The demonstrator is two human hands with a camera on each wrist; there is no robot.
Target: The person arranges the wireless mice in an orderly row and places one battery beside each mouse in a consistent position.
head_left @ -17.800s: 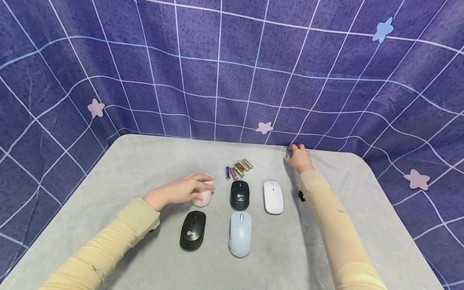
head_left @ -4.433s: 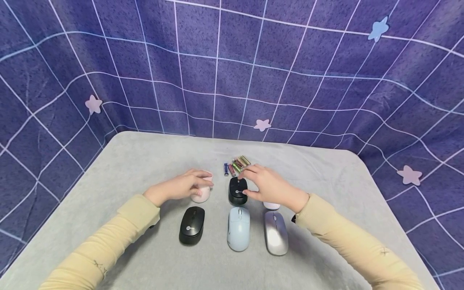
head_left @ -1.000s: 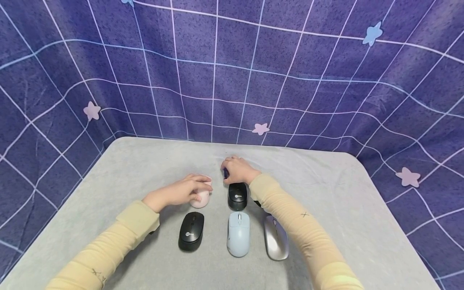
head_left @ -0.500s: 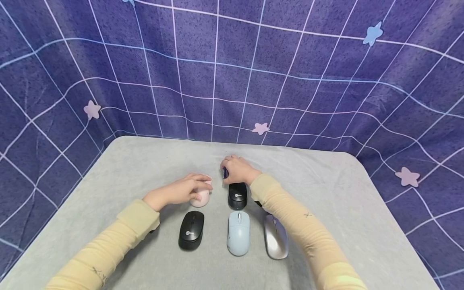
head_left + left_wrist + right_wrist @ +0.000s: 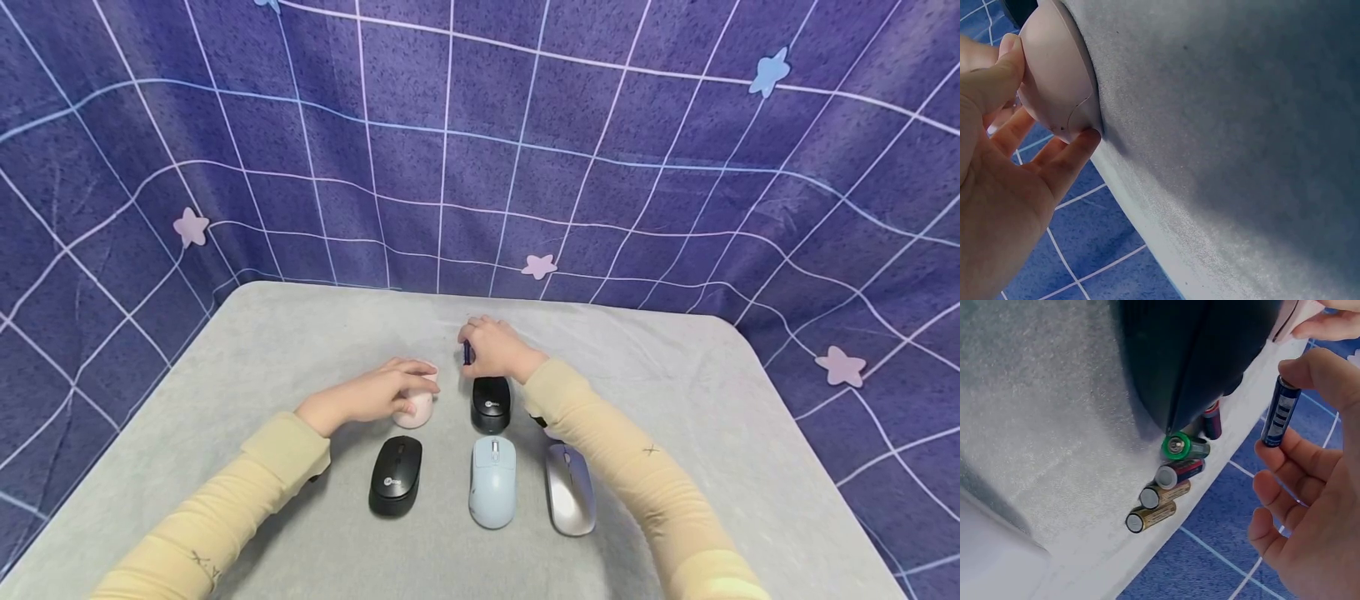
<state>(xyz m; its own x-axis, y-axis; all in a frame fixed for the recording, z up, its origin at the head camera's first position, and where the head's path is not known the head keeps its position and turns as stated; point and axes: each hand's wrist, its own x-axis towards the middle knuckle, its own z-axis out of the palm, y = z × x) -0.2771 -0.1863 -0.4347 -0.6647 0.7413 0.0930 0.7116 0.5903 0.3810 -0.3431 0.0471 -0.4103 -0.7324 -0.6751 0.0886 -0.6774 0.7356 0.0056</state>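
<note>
My left hand (image 5: 367, 396) grips a pink computer mouse (image 5: 1054, 62) on the grey tabletop, thumb on one side and fingers on the other. Between the thumb and fingertips of my right hand (image 5: 498, 346) is a dark blue battery (image 5: 1280, 412), pinched by its ends. That hand is just behind a black mouse (image 5: 491, 408) in the middle. In the right wrist view, several other batteries lie in a row by this mouse, among them a green one (image 5: 1192, 448), a red one (image 5: 1212, 422) and a gold one (image 5: 1154, 517). In the head view my right hand hides them.
Nearer the front stand a second black mouse (image 5: 395, 479), a light blue mouse (image 5: 492, 492) and a silver mouse (image 5: 572, 492). My right sleeve (image 5: 622, 450) covers most of a white mouse (image 5: 994, 550). A purple gridded curtain (image 5: 480, 167) hangs behind the table (image 5: 322, 325).
My right hand has gone from the black mouse, 4.4 seconds ago, to the blue battery, and lately shifted slightly back with it. The silver mouse has joined the front row since 17.8 seconds ago.
</note>
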